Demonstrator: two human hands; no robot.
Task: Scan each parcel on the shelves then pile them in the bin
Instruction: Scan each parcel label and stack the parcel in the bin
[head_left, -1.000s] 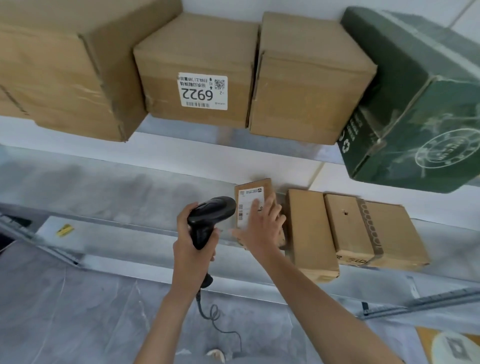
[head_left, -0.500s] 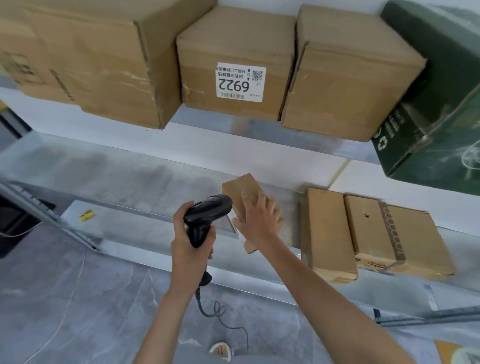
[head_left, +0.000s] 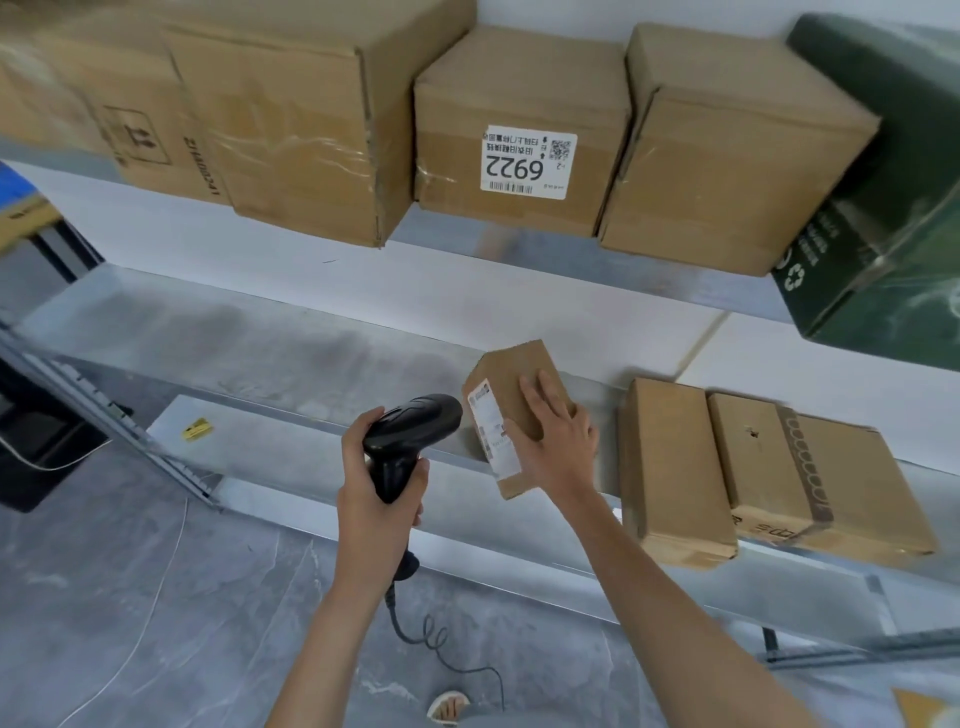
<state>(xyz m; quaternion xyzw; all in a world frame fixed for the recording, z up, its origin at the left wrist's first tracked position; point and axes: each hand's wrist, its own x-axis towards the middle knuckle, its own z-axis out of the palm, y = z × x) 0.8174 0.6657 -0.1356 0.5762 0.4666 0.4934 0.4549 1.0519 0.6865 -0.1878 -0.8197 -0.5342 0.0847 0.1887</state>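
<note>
My right hand (head_left: 558, 444) grips a small brown parcel (head_left: 511, 400), tilted and lifted off the lower shelf (head_left: 291, 364), its white label facing left. My left hand (head_left: 376, 486) holds a black corded scanner (head_left: 410, 434) by the handle, its head pointing at that label from a short gap. Two flat brown parcels (head_left: 670, 467) (head_left: 810, 478) lie on the lower shelf to the right. On the upper shelf stand a large taped carton (head_left: 270, 109), a carton labelled 6922 (head_left: 519, 130), a plain carton (head_left: 727, 156) and a dark green box (head_left: 883, 208). No bin is in view.
The scanner's coiled cable (head_left: 431, 639) hangs down toward the grey floor (head_left: 130, 623). A metal rail (head_left: 104, 426) slants at the left, beside a dark unit (head_left: 31, 452). A thin white wire (head_left: 156, 587) trails over the floor. A sandalled foot (head_left: 449, 706) shows at the bottom.
My right hand has tipped the small parcel from upright to tilted and turned its label toward the scanner. The view has swung left, and the scanner has stayed beside the parcel.
</note>
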